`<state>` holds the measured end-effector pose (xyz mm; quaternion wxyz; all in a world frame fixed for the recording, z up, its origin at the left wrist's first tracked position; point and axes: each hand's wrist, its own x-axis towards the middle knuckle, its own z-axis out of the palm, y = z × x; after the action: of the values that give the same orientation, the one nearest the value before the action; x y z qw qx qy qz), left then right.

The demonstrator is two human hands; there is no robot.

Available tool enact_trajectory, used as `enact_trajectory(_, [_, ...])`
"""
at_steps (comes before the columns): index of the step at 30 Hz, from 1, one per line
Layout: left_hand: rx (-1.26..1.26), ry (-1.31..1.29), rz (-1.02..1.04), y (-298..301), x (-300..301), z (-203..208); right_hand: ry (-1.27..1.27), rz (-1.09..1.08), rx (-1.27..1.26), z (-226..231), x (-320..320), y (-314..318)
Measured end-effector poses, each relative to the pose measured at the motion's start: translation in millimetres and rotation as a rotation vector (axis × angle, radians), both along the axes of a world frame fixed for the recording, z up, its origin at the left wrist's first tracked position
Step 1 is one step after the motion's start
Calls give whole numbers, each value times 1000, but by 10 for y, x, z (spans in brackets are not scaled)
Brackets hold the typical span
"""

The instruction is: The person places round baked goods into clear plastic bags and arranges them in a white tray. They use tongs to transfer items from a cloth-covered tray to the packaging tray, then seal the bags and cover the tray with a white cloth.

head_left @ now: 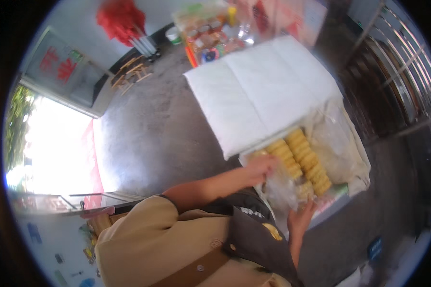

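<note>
Rows of round yellow pieces of food, seemingly cakes or buns (301,153), lie on the table in front of me. A clear plastic bag (278,192) sits at their near left end, crumpled and partly see-through. My left hand (262,168), a little smeared by motion, has its fingers drawn together at the bag's upper edge. Lower down, my right hand (301,216) grips the bag's near side, with its fingertips beside the nearest yellow pieces. Whether a piece is inside the bag I cannot tell.
A white quilt (263,91) covers the table's far part. Crumpled plastic sheeting (337,143) lies right of the food. Beyond stands a stall of jars (210,36). Metal railings (402,62) rise at right, wooden stools (131,71) and a folded red canopy (122,21) at far left.
</note>
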<state>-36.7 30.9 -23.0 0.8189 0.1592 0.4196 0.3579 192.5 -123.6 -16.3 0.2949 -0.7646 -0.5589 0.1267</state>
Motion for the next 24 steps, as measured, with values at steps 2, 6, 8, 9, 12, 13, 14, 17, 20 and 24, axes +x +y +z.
enact_trajectory(2, [116, 173, -138, -54, 157, 92, -35, 124, 170, 119, -150, 252])
enact_trajectory(6, [451, 127, -301, -254, 278, 347, 583, 211, -154, 171, -230, 548])
enact_trajectory(8, [698, 320, -295, -250, 94, 382, 835, 161, -399, 142, -98, 577])
enact_trajectory(9, [782, 523, -422, -241, -39, 356, 874, 181, -451, 126, -12, 564])
enact_trajectory(12, [930, 923, -681, -206, -425, 143, 1551, 163, -576, 17, 115, 585])
enact_trajectory(13, [892, 948, -727, -226, -488, 52, 1620, 92, -609, -47, 90, 653])
enact_trajectory(14, [851, 967, -770, -246, -520, -34, 1677, 148, -658, -108, 50, 745])
enact_trajectory(17, [279, 475, -440, -182, -458, -232, 1655, 120, -706, -279, -185, 1073])
enact_trajectory(20, [-172, -216, -76, -92, -313, -340, 1599, 105, -711, -375, -409, 1339])
enact_trajectory(24, [-337, -501, -38, 54, -343, -477, 1540, 79, -709, -442, -672, 1595])
